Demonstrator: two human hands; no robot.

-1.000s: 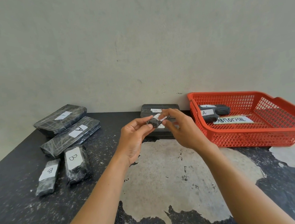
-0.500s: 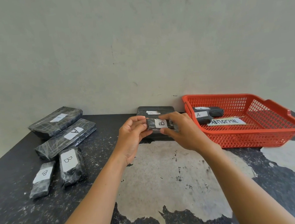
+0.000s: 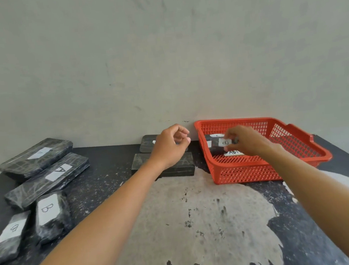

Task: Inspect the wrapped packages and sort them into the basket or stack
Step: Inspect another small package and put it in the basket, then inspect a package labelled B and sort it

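My right hand [image 3: 246, 142] holds a small black wrapped package with a white B label [image 3: 225, 142] over the inside of the red basket [image 3: 244, 172]. Under it in the basket lie dark wrapped packages [image 3: 213, 148] and a white paper label [image 3: 233, 153], partly hidden by the hand. My left hand [image 3: 170, 146] hovers loosely curled, holding nothing, above the stack of flat black packages [image 3: 172, 168] at the wall. Several labelled packages wait at the left: two long ones [image 3: 47, 179], a B package [image 3: 50, 215] and a smaller one [image 3: 10, 235].
The worn black table [image 3: 197, 214] has a large pale scuffed patch in the middle. A plain grey wall [image 3: 163, 59] stands right behind the stack and the basket. The basket sits at the back right, close to the table's right edge.
My right hand carried the small B package from the table's centre rightward into the basket area. My left hand let go of it and stays above the stack.
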